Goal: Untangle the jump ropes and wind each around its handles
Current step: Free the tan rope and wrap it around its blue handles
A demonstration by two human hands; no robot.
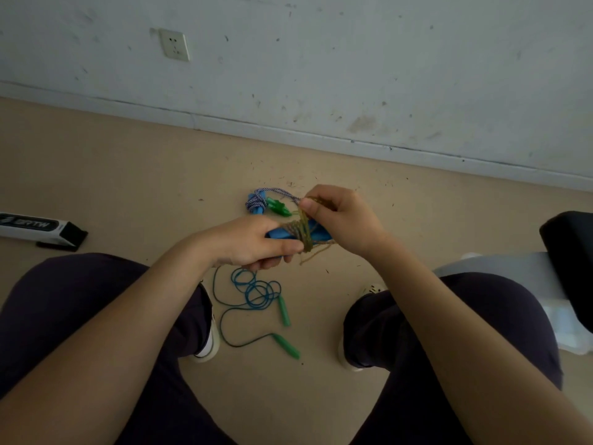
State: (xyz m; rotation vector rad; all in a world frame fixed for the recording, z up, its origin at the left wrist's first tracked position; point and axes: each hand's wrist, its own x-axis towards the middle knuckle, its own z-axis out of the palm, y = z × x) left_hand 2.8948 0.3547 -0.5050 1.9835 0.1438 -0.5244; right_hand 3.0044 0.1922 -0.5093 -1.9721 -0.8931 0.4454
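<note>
Both hands work on one bundle held above the floor, between the person's knees. Left hand (pixel 253 240) comes in from the lower left with its forearm stretched forward, fingers and thumb curled round the blue handles (pixel 282 234), which lie side by side and stick out to the right of its grip. Olive-brown rope (pixel 303 232) is wound in several turns around those handles just beyond the left fingertips, with a few loose strands hanging below the coil. Right hand (pixel 340 220) reaches in from the lower right, wrist bent so the knuckles face up, and pinches a stretch of that rope between thumb and curled fingers directly above the coil; the strand runs taut from the pinch down to the wraps.

On the tan floor (pixel 128 175) behind the hands lies a blue-and-white braided rope (pixel 256 200), bundled, with a green handle piece (pixel 278 207) beside it. Below the hands, between the shoes, a thin blue cord (pixel 255 292) lies in loose loops, ending in two green handles (pixel 287 329) set apart from each other. A white and black box (pixel 41 229) lies at the left, near the wall (pixel 353 59).
</note>
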